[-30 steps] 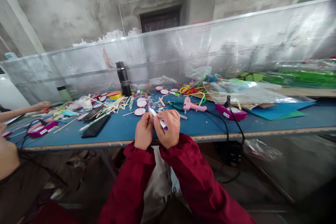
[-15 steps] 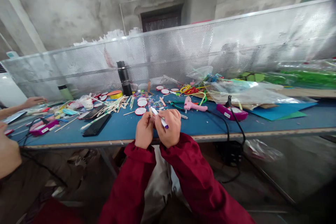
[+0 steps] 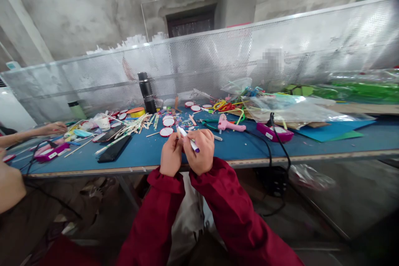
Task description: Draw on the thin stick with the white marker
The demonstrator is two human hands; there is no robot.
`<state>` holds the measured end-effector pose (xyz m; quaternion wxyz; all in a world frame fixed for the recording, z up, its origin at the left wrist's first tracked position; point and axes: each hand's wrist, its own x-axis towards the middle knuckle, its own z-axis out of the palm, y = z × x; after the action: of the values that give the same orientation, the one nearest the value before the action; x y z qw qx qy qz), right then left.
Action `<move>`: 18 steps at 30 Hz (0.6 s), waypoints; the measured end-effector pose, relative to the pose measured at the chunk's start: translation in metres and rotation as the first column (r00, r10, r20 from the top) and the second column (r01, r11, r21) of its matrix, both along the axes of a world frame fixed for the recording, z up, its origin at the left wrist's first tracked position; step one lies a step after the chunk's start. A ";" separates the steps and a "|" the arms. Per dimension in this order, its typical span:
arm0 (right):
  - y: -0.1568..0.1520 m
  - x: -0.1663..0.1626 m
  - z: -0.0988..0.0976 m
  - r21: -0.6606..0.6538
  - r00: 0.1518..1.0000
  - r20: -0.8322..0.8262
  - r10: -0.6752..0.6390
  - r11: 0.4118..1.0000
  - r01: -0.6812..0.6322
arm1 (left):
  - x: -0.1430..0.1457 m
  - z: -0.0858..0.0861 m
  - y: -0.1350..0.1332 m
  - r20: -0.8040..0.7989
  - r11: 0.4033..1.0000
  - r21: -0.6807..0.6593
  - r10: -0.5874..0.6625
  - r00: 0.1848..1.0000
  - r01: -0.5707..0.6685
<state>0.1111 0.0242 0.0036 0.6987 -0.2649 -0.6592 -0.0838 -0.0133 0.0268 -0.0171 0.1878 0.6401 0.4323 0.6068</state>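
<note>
My right hand (image 3: pixel 199 151) is closed around a white marker with a purple end (image 3: pixel 189 139), held slanted above the near edge of the blue table (image 3: pixel 237 143). My left hand (image 3: pixel 171 154) presses against it from the left and pinches a small thin piece that I cannot make out. Both sleeves are dark red. Just beyond the hands lie red-rimmed white discs (image 3: pixel 166 131) and a pink glue gun (image 3: pixel 229 125).
A black flask (image 3: pixel 146 92) stands at the back by a perforated metal screen. Wooden sticks (image 3: pixel 131 126), a dark phone (image 3: pixel 113 153), a magenta box with a black cable (image 3: pixel 274 132) and plastic bags (image 3: pixel 286 108) litter the table. Another person's hand (image 3: pixel 52 128) reaches in at far left.
My hands stay together with the marker, barely shifting. The other person's hand at the far left has slid a little to the right along the table.
</note>
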 end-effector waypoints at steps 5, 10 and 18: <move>0.000 0.000 0.000 0.009 1.000 0.006 0.005 1.000 -0.006 | 0.000 0.002 -0.002 -0.016 1.000 0.012 0.005 1.000 -0.005; 0.001 0.000 0.000 0.035 1.000 0.005 0.007 0.999 -0.007 | 0.001 0.001 -0.001 0.009 1.000 0.017 -0.005 1.000 0.005; 0.001 0.000 -0.001 0.033 1.000 -0.013 0.005 0.999 -0.004 | 0.000 0.000 0.000 -0.027 0.999 0.037 -0.004 1.000 0.005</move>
<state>0.1111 0.0249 0.0022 0.7075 -0.2523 -0.6538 -0.0914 -0.0134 0.0264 -0.0173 0.1715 0.6525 0.4219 0.6057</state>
